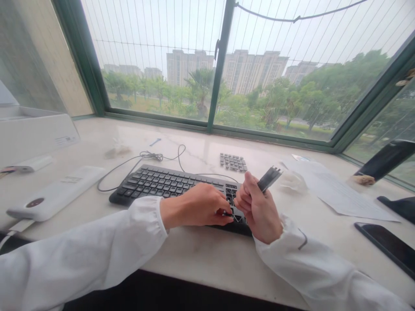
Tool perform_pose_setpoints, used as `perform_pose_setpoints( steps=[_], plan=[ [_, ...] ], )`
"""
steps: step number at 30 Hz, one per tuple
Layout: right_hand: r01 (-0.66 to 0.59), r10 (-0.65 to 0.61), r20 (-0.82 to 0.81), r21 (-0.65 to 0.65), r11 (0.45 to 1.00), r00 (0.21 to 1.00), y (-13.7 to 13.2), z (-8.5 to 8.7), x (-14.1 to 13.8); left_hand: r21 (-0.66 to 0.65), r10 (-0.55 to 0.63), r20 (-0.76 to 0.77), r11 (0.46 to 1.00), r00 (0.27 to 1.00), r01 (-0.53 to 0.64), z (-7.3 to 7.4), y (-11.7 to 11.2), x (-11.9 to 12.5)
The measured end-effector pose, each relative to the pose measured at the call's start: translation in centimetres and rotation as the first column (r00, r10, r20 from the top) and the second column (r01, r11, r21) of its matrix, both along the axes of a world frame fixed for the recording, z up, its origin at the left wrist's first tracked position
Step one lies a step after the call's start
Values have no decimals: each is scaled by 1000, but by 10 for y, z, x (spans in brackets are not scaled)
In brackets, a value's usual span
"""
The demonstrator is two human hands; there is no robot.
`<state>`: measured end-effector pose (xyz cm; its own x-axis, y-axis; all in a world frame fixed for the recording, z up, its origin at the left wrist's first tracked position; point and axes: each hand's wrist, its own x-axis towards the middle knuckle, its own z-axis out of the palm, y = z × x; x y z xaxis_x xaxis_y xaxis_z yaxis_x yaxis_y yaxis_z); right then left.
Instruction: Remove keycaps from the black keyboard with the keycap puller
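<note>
A black keyboard (155, 181) lies on the white counter, with keycaps off part of its right end and bare key sockets showing. My left hand (202, 205) reaches over its lower right part, thumb and finger closed on a small dark piece (228, 214) just above the sockets. What kind of piece it is cannot be made out. My right hand (259, 207) is a fist around a flat black brush-like tool (269, 178), its split end pointing up and away. The tool's other end is hidden by the fingers. Loose black keycaps (232, 162) lie in rows behind the keyboard.
The keyboard's cable (154, 156) is coiled behind it. A white power bank (56, 192) and a white box (35, 134) are at left. Paper sheets (337, 185), a crumpled clear bag (292, 182) and a phone (389, 246) lie at right. A window runs along the back.
</note>
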<state>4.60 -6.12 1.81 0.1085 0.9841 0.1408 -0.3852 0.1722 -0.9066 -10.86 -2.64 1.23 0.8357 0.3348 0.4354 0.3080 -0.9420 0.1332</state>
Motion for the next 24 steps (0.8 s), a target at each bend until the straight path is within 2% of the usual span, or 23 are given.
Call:
perform_pose_setpoints(
  steps=[10,15,21,24],
  plan=[
    [115,-115,-10,60,991,993,-5,-7,-7,-100,-60,29,993,998,63,1,1,1],
    [129,-129,-55,-2,992,990,-2,-4,-6,-113,-83,31,990,996,86,-1,4,0],
    [131,-149,-136,-131,983,979,8,-4,3,-235,-83,67,967,994,97,0,4,-1],
    [149,-153,-56,-63,987,987,3,-6,0,-238,-99,74,964,992,114,0,5,-2]
  ],
)
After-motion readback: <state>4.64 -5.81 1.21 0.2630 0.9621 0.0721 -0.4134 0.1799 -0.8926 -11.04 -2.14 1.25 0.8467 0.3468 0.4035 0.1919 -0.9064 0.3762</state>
